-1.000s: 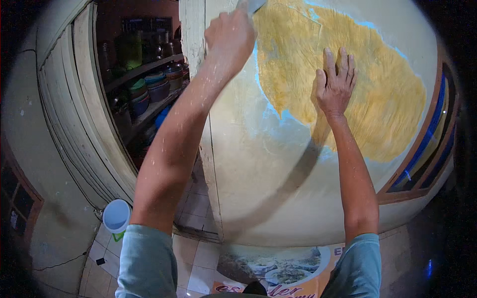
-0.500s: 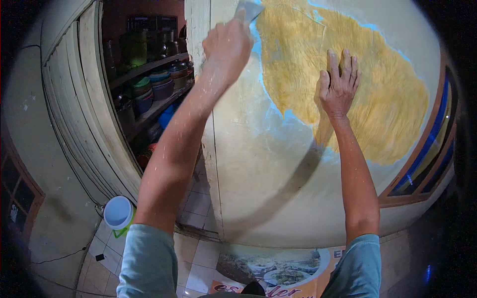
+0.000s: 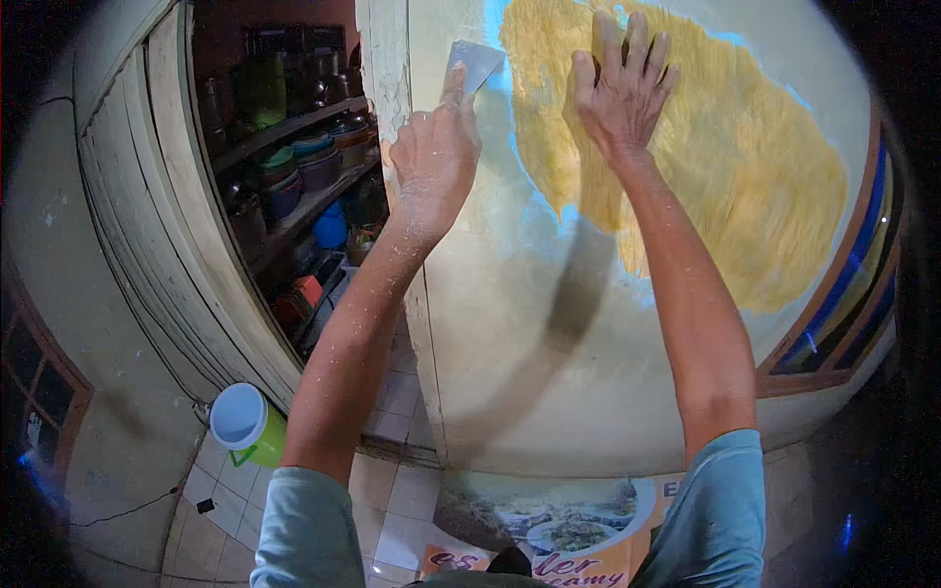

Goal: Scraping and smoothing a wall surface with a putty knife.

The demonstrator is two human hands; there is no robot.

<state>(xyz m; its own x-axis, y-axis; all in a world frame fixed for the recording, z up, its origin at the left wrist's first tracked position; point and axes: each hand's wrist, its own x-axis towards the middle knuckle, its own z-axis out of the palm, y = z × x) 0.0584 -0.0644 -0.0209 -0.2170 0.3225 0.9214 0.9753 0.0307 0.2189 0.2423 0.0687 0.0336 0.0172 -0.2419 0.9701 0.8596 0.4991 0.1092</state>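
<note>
My left hand (image 3: 436, 162) is closed round a putty knife (image 3: 476, 67), its index finger laid along the wide metal blade. The blade rests at the left border of a large yellow-brown patch (image 3: 735, 186) on the pale wall (image 3: 520, 363). Bright blue paint rims that patch. Higher on the patch, my right hand (image 3: 627, 98) lies with its fingers spread against the surface and holds nothing. Pale specks dot my left forearm.
A doorway on the left opens onto shelves (image 3: 304, 211) of pots and buckets. Below stands a green bucket (image 3: 263, 446) with a white rim. A printed banner (image 3: 549, 510) covers floor tiles at the wall's foot. A brown-framed window (image 3: 833, 323) curves along the right.
My left hand has come down with the putty knife, whose blade now shows more fully. My right hand has slid up and to the left across the patch.
</note>
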